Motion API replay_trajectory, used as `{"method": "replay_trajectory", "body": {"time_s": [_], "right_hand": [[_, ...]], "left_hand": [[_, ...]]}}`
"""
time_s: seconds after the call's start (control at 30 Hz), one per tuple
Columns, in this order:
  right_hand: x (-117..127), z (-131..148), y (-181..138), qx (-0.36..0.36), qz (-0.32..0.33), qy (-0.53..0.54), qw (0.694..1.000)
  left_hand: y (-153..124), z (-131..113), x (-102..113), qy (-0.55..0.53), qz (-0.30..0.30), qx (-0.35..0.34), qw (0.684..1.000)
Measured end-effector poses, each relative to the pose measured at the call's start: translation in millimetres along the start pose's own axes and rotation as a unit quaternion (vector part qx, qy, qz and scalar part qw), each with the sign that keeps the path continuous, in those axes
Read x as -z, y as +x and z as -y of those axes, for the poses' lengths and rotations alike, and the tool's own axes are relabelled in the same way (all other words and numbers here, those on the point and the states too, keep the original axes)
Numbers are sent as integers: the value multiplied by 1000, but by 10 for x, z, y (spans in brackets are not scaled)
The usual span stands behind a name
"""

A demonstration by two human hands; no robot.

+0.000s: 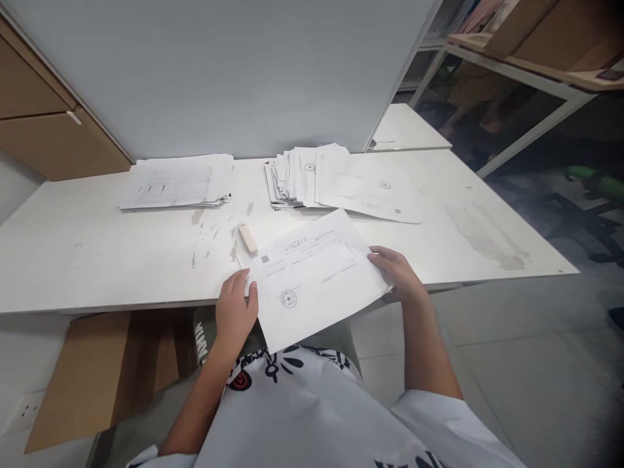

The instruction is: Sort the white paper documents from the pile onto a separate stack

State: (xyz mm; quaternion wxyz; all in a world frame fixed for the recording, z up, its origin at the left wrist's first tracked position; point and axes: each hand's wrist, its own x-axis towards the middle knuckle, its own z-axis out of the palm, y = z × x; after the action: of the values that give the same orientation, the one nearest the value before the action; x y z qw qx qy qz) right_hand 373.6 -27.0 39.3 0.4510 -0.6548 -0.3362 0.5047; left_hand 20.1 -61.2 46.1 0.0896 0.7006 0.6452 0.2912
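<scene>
A printed sheet of paper (312, 273) with a round star stamp and a small square code lies tilted over the table's front edge, its near corner above my lap. My right hand (397, 272) pinches its right edge, thumb on top and the other fingers partly hidden beneath. At the left edge is my left hand (236, 311), thumb and fingers curled against the paper; its fingertip contact is partly unclear. Just beyond that hand rests a small beige block-shaped item (247, 238). A fanned stack of printed papers (341, 179) lies behind the sheet.
Another paper stack (178, 182) sits at the back left of the white table (97, 260), against a grey panel (234, 71). Cardboard boxes stand at left (43, 110), with an open carton (82, 377) below the table. A metal-framed shelf (526, 71) rises at right.
</scene>
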Motion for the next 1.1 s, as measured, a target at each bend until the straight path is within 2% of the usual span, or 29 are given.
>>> {"method": "replay_trajectory", "body": {"time_s": [0.17, 0.37, 0.5, 0.73, 0.9, 1.1], "right_hand": [[-52, 2, 2, -4, 8, 1, 1000], [-136, 125, 80, -25, 52, -27, 998], [-189, 225, 123, -31, 65, -39, 997], [-244, 198, 123, 24, 56, -48, 997], [-241, 140, 123, 63, 64, -54, 995], [-275, 70, 132, 104, 14, -51, 993]], "left_hand": [[169, 22, -248, 57, 24, -43, 997], [368, 18, -224, 41, -27, -103, 993], [598, 97, -229, 53, 28, -143, 988], [752, 411, -205, -47, 92, -142, 984], [716, 444, -295, 18, 48, -184, 982], [785, 418, -251, 53, 39, -197, 978]]}}
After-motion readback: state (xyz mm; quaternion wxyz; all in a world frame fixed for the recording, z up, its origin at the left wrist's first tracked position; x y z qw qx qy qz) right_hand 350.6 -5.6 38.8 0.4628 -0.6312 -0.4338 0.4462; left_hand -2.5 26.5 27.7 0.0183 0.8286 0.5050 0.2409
